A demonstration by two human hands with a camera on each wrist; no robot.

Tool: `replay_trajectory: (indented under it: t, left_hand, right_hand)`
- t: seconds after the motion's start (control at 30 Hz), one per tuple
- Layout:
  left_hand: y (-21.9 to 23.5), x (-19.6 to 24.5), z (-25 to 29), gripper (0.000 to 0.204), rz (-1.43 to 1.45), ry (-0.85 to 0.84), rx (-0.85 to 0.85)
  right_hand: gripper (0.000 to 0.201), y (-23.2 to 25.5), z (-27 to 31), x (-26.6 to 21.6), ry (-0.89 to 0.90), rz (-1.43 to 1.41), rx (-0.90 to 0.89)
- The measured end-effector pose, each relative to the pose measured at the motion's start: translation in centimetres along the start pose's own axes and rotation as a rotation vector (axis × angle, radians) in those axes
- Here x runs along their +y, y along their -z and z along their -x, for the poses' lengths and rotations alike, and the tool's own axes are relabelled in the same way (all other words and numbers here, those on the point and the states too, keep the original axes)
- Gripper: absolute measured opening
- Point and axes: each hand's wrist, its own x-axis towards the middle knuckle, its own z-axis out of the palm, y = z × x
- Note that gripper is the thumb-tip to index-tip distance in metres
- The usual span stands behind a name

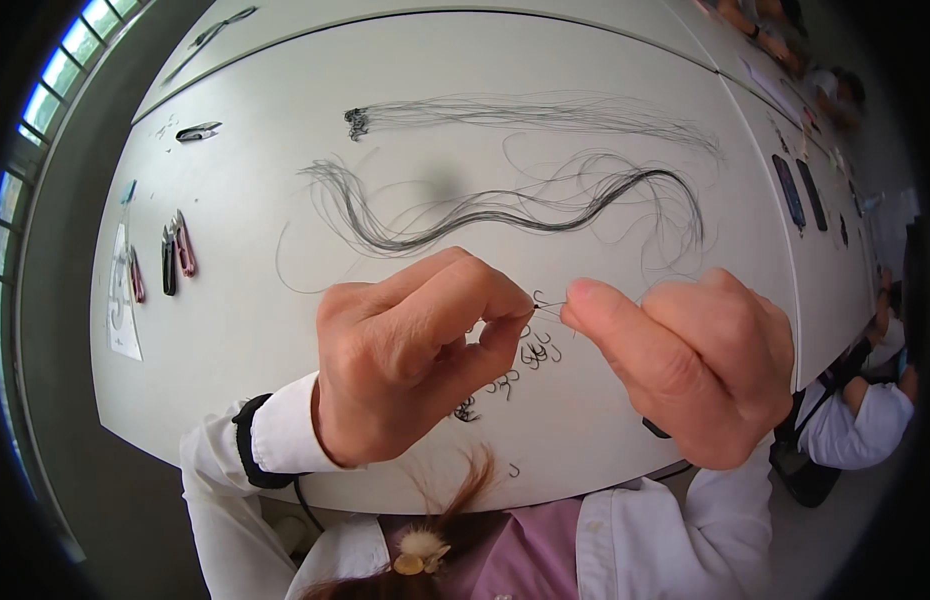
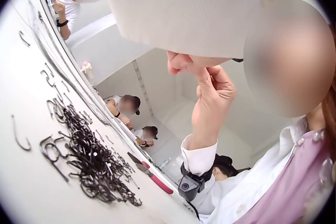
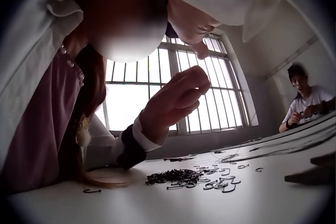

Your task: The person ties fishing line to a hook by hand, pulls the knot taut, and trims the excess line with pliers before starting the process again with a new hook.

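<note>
Thumb and forefinger of my left hand (image 1: 420,350) pinch a small dark hook (image 1: 536,305) above the table (image 1: 235,330). Just to its right, my right hand (image 1: 690,365) pinches thin line (image 1: 553,306) running from the hook, its other fingers curled. Below the hands lies a scatter of dark hooks (image 1: 537,352), partly hidden by the left hand in the head view. The left wrist view shows them as a dense pile (image 2: 100,155), with the right hand (image 2: 211,103) raised beyond. In the right wrist view the left hand (image 3: 176,98) is above the hooks (image 3: 181,176).
A long wavy bundle of dark line (image 1: 525,220) lies beyond the hands, and a straighter bundle with hooks (image 1: 357,123) lies farther back. Black snips (image 1: 169,262), pink snips (image 1: 186,247) and another cutter (image 1: 198,132) are on the left. Other people sit nearby.
</note>
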Motion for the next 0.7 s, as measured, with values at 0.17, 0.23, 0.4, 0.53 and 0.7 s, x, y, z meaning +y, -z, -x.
replay_trajectory:
  t: [0.17, 0.23, 0.4, 0.53, 0.7]
  left_hand:
    - [0.1, 0.4, -0.3, 0.015, 0.046, 0.014, -0.083]
    - [0.2, 0.4, -0.3, 0.015, 0.041, 0.004, -0.105]
    - [0.2, 0.3, -0.1, 0.017, 0.113, -0.029, -0.068]
    - [0.4, 0.3, -0.2, 0.017, 0.134, -0.040, -0.050]
    - [0.5, 0.2, -0.2, 0.014, 0.125, -0.035, -0.056]
  right_hand:
    - [0.030, -1.1, 0.1, 1.4, -0.155, -0.241, 0.032]
    - [0.026, -1.3, 0.0, 1.6, -0.251, -0.294, -0.014]
    - [0.016, -1.9, -0.1, 1.8, -0.401, -0.498, -0.133]
    - [0.009, -1.9, 0.0, 1.5, -0.696, -0.845, -0.334]
    - [0.008, -2.4, 0.2, 1.3, -0.983, -1.192, -0.419]
